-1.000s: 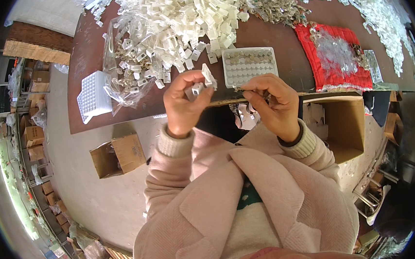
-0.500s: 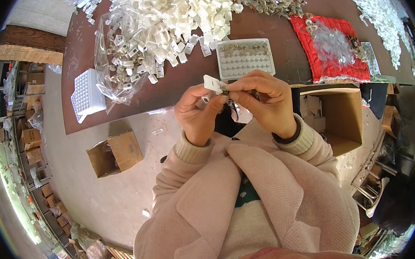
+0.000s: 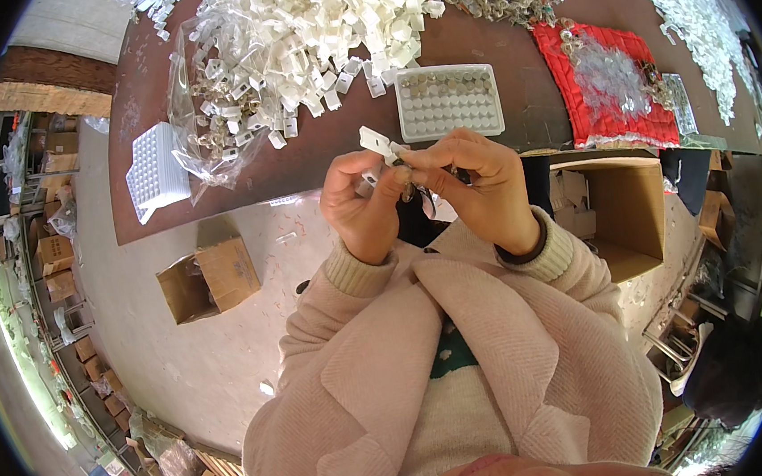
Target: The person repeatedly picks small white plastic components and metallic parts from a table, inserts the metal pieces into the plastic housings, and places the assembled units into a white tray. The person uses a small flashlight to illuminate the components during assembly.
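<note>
My left hand (image 3: 363, 208) pinches a small white plastic card (image 3: 374, 140), which sticks up above the fingertips. My right hand (image 3: 482, 185) meets it from the other side, thumb and fingertips closed near the card's lower end. A small dark, metallic-looking piece (image 3: 409, 191) shows between the two hands; its exact kind is too small to tell. Just beyond the hands, on the brown table (image 3: 320, 144), lies a white molded tray (image 3: 452, 123) with small round pieces in its far rows.
White plastic cards (image 3: 329, 27) are heaped at the back, beside a clear plastic bag (image 3: 213, 153). A stack of white trays (image 3: 156, 171) stands at the left. A red cloth (image 3: 586, 114) bears clear plastic bits. Cardboard boxes (image 3: 229, 272) (image 3: 637, 218) sit below the table.
The white card has shifted slightly left and up and tilts more. My right fingertips have moved a little left, and more of the dark piece shows below them.
</note>
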The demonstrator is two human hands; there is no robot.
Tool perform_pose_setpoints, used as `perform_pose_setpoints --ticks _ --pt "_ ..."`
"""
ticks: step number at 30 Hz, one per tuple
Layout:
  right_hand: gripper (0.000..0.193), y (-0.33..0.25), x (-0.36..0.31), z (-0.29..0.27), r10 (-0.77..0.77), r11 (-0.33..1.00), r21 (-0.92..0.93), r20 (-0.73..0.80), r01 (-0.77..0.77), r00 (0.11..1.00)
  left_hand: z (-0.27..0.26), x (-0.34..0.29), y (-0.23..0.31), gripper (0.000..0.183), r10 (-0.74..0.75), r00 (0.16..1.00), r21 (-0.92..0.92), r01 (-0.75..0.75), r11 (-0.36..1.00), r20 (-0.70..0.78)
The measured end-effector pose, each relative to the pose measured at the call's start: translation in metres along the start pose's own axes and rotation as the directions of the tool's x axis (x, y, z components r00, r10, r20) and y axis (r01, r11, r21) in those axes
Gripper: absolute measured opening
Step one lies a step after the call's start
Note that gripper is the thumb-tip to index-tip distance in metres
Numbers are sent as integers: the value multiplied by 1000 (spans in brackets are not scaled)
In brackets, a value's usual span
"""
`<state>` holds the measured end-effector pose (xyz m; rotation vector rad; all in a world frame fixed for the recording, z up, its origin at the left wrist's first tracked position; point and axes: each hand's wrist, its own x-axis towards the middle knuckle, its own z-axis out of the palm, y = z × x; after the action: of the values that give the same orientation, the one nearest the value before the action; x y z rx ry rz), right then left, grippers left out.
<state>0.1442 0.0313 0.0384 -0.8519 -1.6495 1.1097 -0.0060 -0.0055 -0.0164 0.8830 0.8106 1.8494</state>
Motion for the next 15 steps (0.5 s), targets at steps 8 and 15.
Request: perform_pose_setpoints --ticks 8,15 --pt "28 -2 -3 14 122 988 103 -100 -111 987 19 -5 0 22 -42 993 -56 36 998 -112" --pt "21 -5 -3 10 168 980 115 -69 -160 983 14 -5 -7 23 95 995 43 -93 995 -42"
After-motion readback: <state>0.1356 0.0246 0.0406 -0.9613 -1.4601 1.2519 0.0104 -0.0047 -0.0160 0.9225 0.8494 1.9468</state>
